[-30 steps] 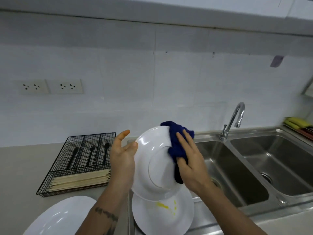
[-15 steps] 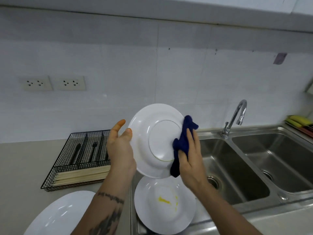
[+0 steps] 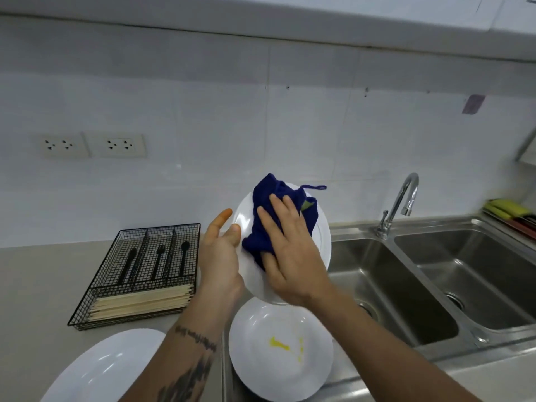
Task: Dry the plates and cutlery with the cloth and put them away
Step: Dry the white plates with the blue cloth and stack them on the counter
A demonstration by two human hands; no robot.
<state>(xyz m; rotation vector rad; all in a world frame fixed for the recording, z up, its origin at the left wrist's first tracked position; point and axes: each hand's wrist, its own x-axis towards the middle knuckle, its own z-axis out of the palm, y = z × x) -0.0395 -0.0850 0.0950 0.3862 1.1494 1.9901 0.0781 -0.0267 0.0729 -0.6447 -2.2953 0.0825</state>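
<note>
- Round white ceramic plate [image 3: 323, 245] held up on edge above the counter [image 3: 34, 285], in front of the sink's left rim, tilted toward the camera.
- Dark blue cloth [image 3: 278, 219], bunched and soft, spread over the plate's upper face.
- Right hand [image 3: 290, 256] laid flat on the cloth, fingers [image 3: 268, 224] straight and spread, pressing it against the plate rather than gripping.
- Left hand [image 3: 220, 256] steadying the plate's left rim; thumb and forefinger extended and loosely apart, remaining fingers hidden behind the plate, so hold cannot be judged exactly.
- Handling, as a judgement: stiff, smooth, probably slippery while damp, breakable if dropped on steel; best held by the rim with thumb on one face and fingers on the other.
- Second round white plate [image 3: 255, 372] lying flat directly below, at the sink's near edge, with yellow smears [image 3: 280, 345] near its middle; likely needs more than drying.
- Third white plate [image 3: 101, 369] on the counter at lower left, partly cut off by the frame.
- Black wire mesh cutlery tray [image 3: 95, 288] on the counter to the left: three narrow rear compartments, one dark utensil [image 3: 158, 258] in each (apparently knife, fork, spoon); front compartment packed with pale wooden chopsticks [image 3: 142, 304].
- Double stainless steel sink [image 3: 391, 242] to the right with chrome tap [image 3: 401, 204]; nothing visible in either basin.
- Yellow and green sponges or cloths [image 3: 507, 210] at far right, too blurred to identify.
</note>
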